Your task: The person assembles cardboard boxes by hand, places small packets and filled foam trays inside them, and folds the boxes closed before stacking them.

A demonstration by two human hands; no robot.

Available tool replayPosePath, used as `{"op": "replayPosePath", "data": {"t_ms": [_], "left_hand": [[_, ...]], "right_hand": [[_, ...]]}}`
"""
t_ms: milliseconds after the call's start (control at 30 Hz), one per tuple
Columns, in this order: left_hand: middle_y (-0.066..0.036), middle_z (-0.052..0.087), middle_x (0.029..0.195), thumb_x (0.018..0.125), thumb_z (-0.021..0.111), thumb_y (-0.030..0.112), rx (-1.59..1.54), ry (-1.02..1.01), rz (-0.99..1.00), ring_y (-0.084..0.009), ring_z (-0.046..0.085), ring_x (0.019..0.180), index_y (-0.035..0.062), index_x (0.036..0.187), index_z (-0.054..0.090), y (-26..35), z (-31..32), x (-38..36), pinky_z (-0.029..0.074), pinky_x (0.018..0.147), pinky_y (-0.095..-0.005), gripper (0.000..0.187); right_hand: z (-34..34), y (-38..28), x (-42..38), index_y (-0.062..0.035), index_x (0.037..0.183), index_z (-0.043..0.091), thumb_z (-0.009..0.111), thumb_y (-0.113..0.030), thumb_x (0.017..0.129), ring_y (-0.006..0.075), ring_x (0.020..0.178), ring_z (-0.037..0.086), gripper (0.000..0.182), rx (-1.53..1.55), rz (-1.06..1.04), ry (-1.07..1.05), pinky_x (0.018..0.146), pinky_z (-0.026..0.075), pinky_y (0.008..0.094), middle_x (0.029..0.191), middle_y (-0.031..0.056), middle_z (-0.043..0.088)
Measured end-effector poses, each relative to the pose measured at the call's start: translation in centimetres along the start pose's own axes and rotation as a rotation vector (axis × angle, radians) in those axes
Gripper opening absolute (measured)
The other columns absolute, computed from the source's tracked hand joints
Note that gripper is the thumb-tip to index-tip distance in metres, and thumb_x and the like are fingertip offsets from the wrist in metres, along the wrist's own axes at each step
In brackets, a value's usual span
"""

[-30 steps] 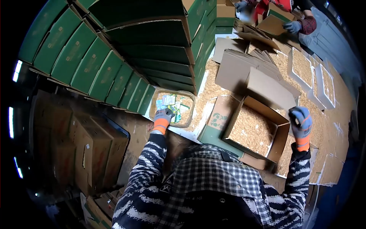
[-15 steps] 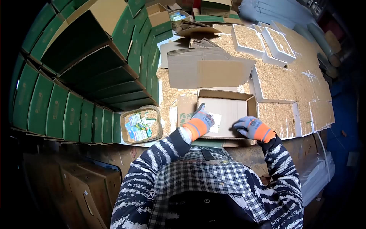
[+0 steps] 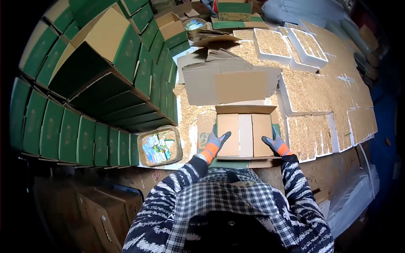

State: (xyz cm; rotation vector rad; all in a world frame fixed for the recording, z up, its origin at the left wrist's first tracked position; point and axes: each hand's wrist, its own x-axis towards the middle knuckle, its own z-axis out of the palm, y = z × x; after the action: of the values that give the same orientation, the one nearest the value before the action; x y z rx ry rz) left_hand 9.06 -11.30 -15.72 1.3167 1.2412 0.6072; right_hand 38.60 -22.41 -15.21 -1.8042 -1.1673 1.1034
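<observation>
In the head view a cardboard box (image 3: 246,135) lies before me with its two side flaps folded inward. Between the flaps runs a pale strip of the inside, while the back flap (image 3: 245,109) stands raised. My left hand (image 3: 216,141), in a grey and orange glove, grips the left side, its thumb over the left flap (image 3: 228,135). On the opposite side my right hand (image 3: 276,142), gloved alike, has its thumb on the right flap (image 3: 262,137) and its fingers along the outer wall.
Stacked green boxes (image 3: 84,139) rise at the left. A basket (image 3: 179,158) of small colourful packets stands beside the work spot. Flattened cardboard (image 3: 230,80) lies behind the box. White-edged blocks with a tan, grainy top (image 3: 306,90) spread to the right.
The side flaps, open before, are now folded over the box's inside. Both hands moved from within the box to its left and right sides.
</observation>
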Motion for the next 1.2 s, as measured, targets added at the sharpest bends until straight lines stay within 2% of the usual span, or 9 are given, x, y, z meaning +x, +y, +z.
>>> {"op": "replayPosePath", "data": {"t_ms": [233, 367, 500, 600, 767, 1000, 1033, 1133, 1200], "left_hand": [[-0.008, 0.049, 0.134, 0.106, 0.036, 0.031, -0.499, -0.062, 0.057, -0.0169, 0.045, 0.124, 0.0012, 0.143, 0.039, 0.4, -3.1, 2.1, 0.037, 0.107, -0.0273, 0.048], [-0.017, 0.036, 0.150, 0.100, 0.040, 0.052, -0.476, -0.100, 0.833, -0.0276, 0.036, 0.138, -0.0028, 0.147, 0.028, 15.4, -11.2, -3.0, 0.026, 0.114, -0.0372, 0.073], [-0.014, 0.041, 0.145, 0.083, 0.065, 0.015, -0.054, 0.719, 1.320, -0.0238, 0.040, 0.135, 0.0004, 0.145, 0.035, 28.0, -24.0, -9.2, 0.035, 0.109, -0.0367, 0.070], [-0.013, 0.038, 0.147, 0.088, 0.057, -0.006, -0.185, 1.183, 1.321, -0.0236, 0.036, 0.135, 0.0028, 0.148, 0.031, 29.9, -33.1, -8.8, 0.044, 0.103, -0.0329, 0.066], [-0.012, 0.054, 0.130, 0.091, 0.064, 0.007, 0.117, 1.021, 0.915, -0.0200, 0.052, 0.115, -0.0008, 0.139, 0.043, 25.7, -43.3, -6.2, 0.045, 0.097, -0.0309, 0.053], [-0.013, 0.061, 0.116, 0.098, 0.056, 0.036, 0.274, 1.092, 0.801, -0.0209, 0.056, 0.098, -0.0039, 0.135, 0.045, 20.7, -49.5, -0.8, 0.046, 0.090, -0.0330, 0.055], [-0.013, 0.061, 0.117, 0.098, 0.057, 0.038, 0.350, 1.167, 0.798, -0.0205, 0.055, 0.099, -0.0035, 0.137, 0.042, 21.1, -48.8, -0.9, 0.045, 0.091, -0.0340, 0.059], [-0.020, 0.048, 0.134, 0.092, 0.064, 0.034, 0.317, 1.343, 1.085, -0.0286, 0.047, 0.118, -0.0029, 0.142, 0.035, 22.8, -44.7, -2.4, 0.037, 0.103, -0.0404, 0.069], [-0.025, 0.035, 0.145, 0.088, 0.070, 0.025, 0.536, 1.618, 0.889, -0.0374, 0.036, 0.133, -0.0032, 0.144, 0.032, 25.0, -38.8, -7.0, 0.029, 0.111, -0.0455, 0.073]], "right_hand": [[1.4, -9.1, -0.7, -0.0017, 0.148, 0.029, 0.071, -0.013, 0.080, 0.0237, 0.122, 0.051, 0.081, 0.692, -0.144, 0.082, 0.104, 0.041, 0.0353, 0.137, 0.0138, 0.049], [-1.9, -19.5, 0.7, 0.0011, 0.142, 0.040, 0.054, -0.019, 0.091, 0.0225, 0.121, 0.052, 0.057, 0.695, -0.421, 0.046, 0.103, 0.042, 0.0336, 0.132, 0.0130, 0.053], [-4.5, -28.9, 5.2, 0.0004, 0.140, 0.043, 0.051, -0.016, 0.098, 0.0212, 0.119, 0.054, 0.046, 0.845, -0.549, 0.113, 0.102, 0.044, 0.0338, 0.134, 0.0121, 0.053], [-3.4, -37.1, 9.2, 0.0010, 0.141, 0.043, 0.047, -0.011, 0.100, 0.0219, 0.116, 0.057, 0.042, 0.786, -0.948, 0.146, 0.101, 0.046, 0.0370, 0.132, 0.0129, 0.055], [3.7, -50.3, 7.1, 0.0016, 0.138, 0.045, 0.064, 0.000, 0.078, 0.0270, 0.121, 0.054, 0.064, -0.227, -1.510, 0.508, 0.103, 0.043, 0.0334, 0.127, 0.0162, 0.057], [18.7, -57.5, 16.8, -0.0099, 0.140, 0.044, 0.071, -0.019, 0.086, 0.0259, 0.102, 0.058, 0.061, -0.149, -1.191, -0.282, 0.090, 0.050, 0.0446, 0.125, 0.0113, 0.056], [15.5, -59.3, 10.6, -0.0108, 0.142, 0.043, 0.064, -0.030, 0.092, 0.0204, 0.089, 0.059, 0.057, 0.270, -0.437, -0.551, 0.080, 0.052, 0.0395, 0.123, 0.0081, 0.056], [13.1, -57.0, 15.5, -0.0153, 0.126, 0.062, 0.063, -0.044, 0.091, 0.0145, 0.075, 0.056, 0.046, 0.207, -0.257, -0.542, 0.072, 0.050, 0.0311, 0.104, 0.0022, 0.064], [11.7, -49.0, 17.4, -0.0094, 0.115, 0.069, 0.065, -0.037, 0.088, 0.0287, 0.091, 0.067, 0.039, -0.084, -1.148, 0.037, 0.082, 0.051, 0.0362, 0.098, 0.0094, 0.071]]}}
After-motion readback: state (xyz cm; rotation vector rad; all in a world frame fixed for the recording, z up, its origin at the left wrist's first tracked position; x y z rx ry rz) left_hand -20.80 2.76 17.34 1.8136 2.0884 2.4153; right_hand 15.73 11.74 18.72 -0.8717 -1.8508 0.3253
